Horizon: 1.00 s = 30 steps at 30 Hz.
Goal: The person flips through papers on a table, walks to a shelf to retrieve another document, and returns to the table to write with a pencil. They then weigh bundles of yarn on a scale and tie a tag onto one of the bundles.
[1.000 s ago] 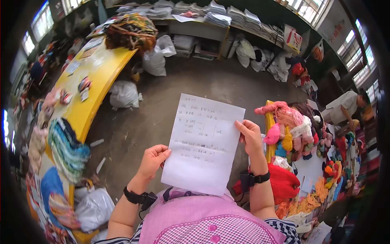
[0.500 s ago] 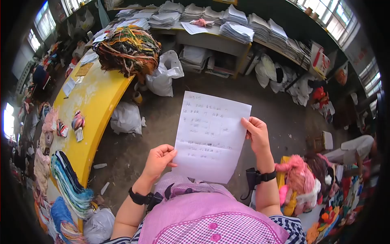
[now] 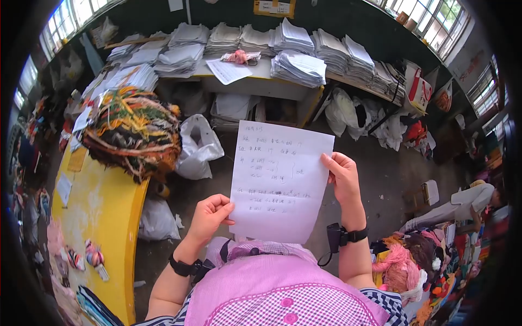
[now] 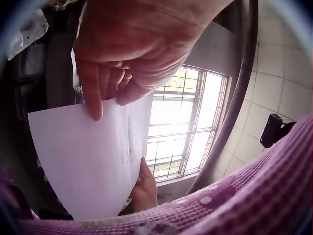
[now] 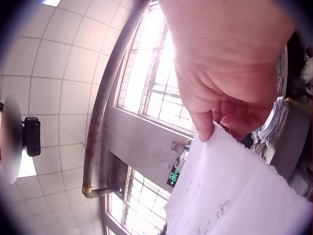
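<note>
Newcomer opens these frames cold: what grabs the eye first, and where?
First, the handwritten sheet at the centre of the head view, held at its left edge by the left hand and its right edge by the right hand. Next, the big multicoloured bundle of strands at the yellow table's far end, on the left; then paper stacks beyond the sheet.

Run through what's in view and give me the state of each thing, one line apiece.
Sheet: handwritten, creased across, held up.
Left hand: pinching the sheet's left edge.
Right hand: pinching its right edge.
Yarn bundle: tangled, on the yellow table.
Paper stacks: piled, slightly uneven.
Wrist cameras: strapped on.
Green sign: lit.
</note>
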{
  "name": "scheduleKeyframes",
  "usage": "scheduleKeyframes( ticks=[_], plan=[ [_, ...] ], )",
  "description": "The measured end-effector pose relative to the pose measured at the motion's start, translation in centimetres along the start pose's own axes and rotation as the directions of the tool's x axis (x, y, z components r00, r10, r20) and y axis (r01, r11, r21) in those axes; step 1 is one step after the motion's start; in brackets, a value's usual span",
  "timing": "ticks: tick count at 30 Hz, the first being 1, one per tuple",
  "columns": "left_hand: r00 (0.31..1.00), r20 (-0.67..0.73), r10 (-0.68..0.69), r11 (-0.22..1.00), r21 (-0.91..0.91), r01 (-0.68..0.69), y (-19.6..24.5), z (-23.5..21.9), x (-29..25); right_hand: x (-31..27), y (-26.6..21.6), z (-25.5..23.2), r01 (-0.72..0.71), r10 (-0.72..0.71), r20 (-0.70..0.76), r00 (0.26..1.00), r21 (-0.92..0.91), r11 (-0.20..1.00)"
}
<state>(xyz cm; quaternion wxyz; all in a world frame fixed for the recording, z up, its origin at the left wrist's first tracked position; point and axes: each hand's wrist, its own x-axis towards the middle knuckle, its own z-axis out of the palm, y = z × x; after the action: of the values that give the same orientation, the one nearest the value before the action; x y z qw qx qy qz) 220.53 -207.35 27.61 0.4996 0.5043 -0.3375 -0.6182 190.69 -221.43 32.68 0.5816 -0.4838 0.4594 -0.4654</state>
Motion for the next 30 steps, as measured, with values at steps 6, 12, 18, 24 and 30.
scheduleKeyframes(
  ticks=[6, 12, 18, 24, 30],
  plan=[
    [1.000, 0.004, 0.006, 1.000, 0.006, -0.006, 3.4, -1.9, 11.5, 12.5, 0.4, 1.0, -0.028, 0.028, 0.000, 1.000, -0.001, 1.000],
    [0.991, -0.126, 0.050, 0.999, 0.005, -0.050, 6.4, -2.5, 22.7, 27.9, -0.1, 2.2, -0.026, 0.025, 0.131, 0.991, 0.002, 1.000],
    [0.960, -0.268, 0.083, 0.996, 0.009, -0.084, 10.7, -2.4, 30.7, 41.5, -2.1, 4.1, -0.095, 0.099, 0.282, 0.954, -0.028, 0.995],
    [0.930, -0.363, 0.049, 0.999, 0.002, -0.052, 13.2, -3.7, 35.6, 49.0, -1.5, 6.8, -0.147, 0.150, 0.331, 0.932, -0.035, 0.989],
    [0.927, -0.370, 0.054, 0.998, -0.020, -0.066, 15.3, -7.6, 42.4, 55.8, -0.4, 9.6, -0.140, 0.148, 0.321, 0.935, -0.050, 0.989]
  ],
)
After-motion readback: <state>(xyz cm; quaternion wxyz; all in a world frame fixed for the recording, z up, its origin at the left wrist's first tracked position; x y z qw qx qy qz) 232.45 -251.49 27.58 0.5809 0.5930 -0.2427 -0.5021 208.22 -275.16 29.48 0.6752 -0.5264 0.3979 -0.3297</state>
